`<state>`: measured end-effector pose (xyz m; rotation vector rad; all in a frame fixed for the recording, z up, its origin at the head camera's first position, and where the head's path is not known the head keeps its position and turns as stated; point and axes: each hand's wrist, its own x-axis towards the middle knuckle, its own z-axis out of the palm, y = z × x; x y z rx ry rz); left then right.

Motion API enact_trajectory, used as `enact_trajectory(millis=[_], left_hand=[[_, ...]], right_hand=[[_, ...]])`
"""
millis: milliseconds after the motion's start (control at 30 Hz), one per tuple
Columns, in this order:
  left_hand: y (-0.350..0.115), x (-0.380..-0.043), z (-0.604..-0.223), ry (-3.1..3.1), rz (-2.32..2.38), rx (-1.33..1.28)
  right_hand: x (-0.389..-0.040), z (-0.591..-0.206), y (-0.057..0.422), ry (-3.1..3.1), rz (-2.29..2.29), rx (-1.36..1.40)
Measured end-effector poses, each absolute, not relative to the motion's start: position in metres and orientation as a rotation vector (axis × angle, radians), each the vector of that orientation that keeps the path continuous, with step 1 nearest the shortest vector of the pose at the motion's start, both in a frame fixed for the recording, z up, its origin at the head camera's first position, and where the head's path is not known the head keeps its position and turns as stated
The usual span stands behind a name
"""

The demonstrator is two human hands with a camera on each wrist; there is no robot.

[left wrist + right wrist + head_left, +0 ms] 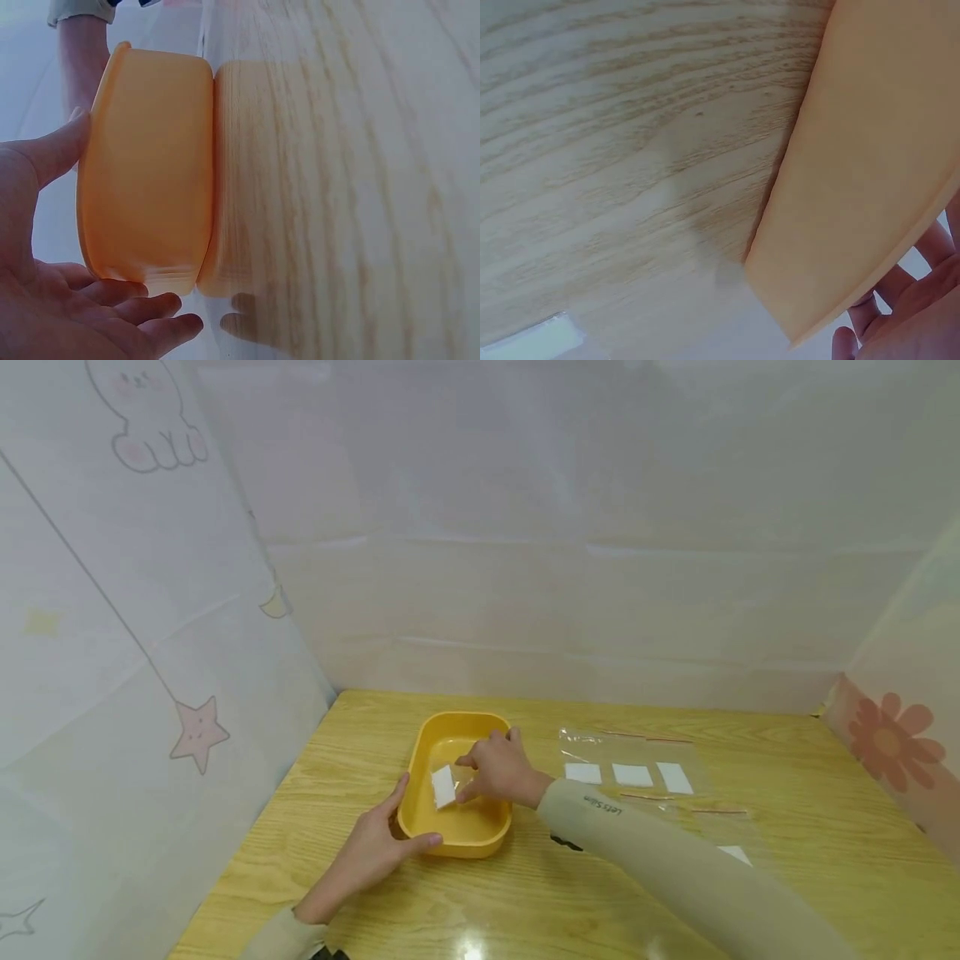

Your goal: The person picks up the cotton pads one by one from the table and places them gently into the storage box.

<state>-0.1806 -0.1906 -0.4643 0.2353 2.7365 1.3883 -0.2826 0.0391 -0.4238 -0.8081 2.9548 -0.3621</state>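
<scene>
A yellow plastic basin (465,842) stands on the wooden table in the head view. Inside it lies a small clear zip bag with a white card (443,787). My left hand (372,850) touches the basin's near-left corner, its thumb along the near rim and its fingers against the left side. The left wrist view shows these fingers fairly straight beside the basin wall (154,165). My right hand (501,768) reaches over the basin's right rim, with thumb and forefinger apart at the bag's right side. In the right wrist view the basin wall hides part of this hand.
Right of the basin several clear zip bags with white cards (632,776) lie flat on the wooden table (600,893). Some are partly covered by my right sleeve (645,852). Pale printed sheets (562,568) rise behind and at both sides.
</scene>
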Motion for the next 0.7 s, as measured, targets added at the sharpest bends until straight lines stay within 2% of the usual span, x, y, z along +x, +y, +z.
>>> enact_trajectory(millis=[367, 700], left_hand=[[-0.192, -0.180, -0.468, 2.737, 1.427, 0.265], [-0.193, -0.172, -0.471, 2.658, 1.587, 0.300]], right_hand=[[-0.282, -0.424, 0.043, 2.961, -0.336, -0.848], [-0.254, -0.388, 0.077, 2.889, -0.741, -0.979]])
